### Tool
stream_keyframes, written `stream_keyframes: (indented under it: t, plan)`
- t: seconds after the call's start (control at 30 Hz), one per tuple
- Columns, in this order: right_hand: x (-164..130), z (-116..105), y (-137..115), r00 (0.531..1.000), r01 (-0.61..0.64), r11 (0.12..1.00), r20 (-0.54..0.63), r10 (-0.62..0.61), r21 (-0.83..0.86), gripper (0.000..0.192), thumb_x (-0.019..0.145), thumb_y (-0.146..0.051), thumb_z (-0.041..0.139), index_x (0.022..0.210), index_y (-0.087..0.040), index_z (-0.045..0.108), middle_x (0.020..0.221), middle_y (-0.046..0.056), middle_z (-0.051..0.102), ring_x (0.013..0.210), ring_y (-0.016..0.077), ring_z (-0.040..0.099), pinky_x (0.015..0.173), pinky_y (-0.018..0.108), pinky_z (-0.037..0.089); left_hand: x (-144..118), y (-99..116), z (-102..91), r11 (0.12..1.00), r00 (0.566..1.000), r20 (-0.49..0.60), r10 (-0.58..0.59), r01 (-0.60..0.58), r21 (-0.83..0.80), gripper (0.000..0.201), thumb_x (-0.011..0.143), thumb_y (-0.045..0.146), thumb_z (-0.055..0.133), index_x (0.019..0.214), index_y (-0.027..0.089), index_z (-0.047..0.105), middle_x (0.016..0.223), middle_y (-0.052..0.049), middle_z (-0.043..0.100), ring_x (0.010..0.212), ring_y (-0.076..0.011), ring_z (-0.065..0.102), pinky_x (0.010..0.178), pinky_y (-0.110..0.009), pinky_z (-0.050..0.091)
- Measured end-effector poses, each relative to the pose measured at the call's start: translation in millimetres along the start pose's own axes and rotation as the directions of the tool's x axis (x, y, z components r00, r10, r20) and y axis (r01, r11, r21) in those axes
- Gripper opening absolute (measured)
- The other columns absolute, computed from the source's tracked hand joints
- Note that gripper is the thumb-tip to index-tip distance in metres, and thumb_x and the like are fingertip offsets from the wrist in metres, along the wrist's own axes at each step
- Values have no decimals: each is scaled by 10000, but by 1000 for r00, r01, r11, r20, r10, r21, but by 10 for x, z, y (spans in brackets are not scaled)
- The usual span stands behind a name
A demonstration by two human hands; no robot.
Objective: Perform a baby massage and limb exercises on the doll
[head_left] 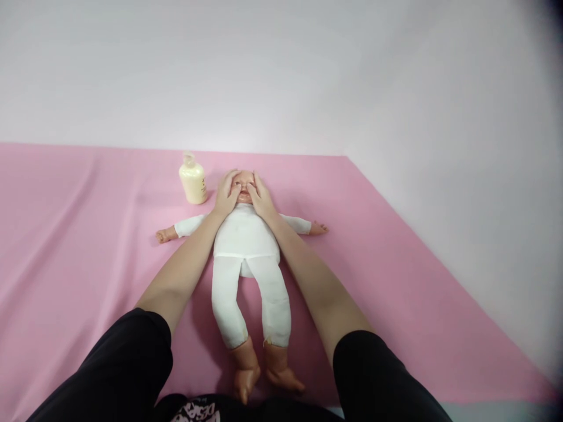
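While one pink sheet (396,281) covers the whole surface below a pale wall, one doll (246,246) in white clothes lies on its back at the middle, arms spread and feet toward the camera. Two hands rest on its face: the left hand (226,196) and right hand (261,198), both open with fingers laid flat, gripping nothing. One cream pump bottle (193,180) stands just beside the doll's head.

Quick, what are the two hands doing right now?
Left hand: open, fingers flat on the doll's head, not gripping.
Right hand: open, flat on the head's other side.
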State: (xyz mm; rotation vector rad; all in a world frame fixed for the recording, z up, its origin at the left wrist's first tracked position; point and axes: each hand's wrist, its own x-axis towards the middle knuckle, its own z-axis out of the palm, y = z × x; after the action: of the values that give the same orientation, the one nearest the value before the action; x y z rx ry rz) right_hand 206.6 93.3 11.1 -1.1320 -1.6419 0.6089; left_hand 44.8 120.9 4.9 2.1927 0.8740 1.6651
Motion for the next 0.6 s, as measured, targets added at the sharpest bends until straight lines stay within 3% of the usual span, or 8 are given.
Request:
stream_keyframes:
  t: [0.27,0.43,0.6]
  plan:
    - [-16,11,54,999,10,992,-44,-4,128,886,963,-791,181,1593,-197,367,1660,61,373,1565,186,313,1326,396,209,-26,-28,7,996,998,-13,-63,62,-64,565,1011,632,388,1355,230,585,1452,-138,570,1403,-267,505,1230,-468,355]
    - [18,-8,119,994,-96,990,-39,101,107,805,1025,-682,151,1555,-137,416,1605,101,461,1507,179,416,1294,357,280,-37,-43,-6,993,994,-18,-104,103,-54,571,1009,623,396,1363,230,610,1490,-130,553,1425,-272,488,1247,-467,341]
    - [27,-57,254,980,-194,980,30,195,-46,670,1055,-591,270,1289,-87,643,1395,205,646,1295,266,611,1211,465,375,-35,23,-44,990,992,10,-122,123,-74,521,1030,540,401,1399,233,601,1529,-111,528,1454,-260,462,1266,-455,317]
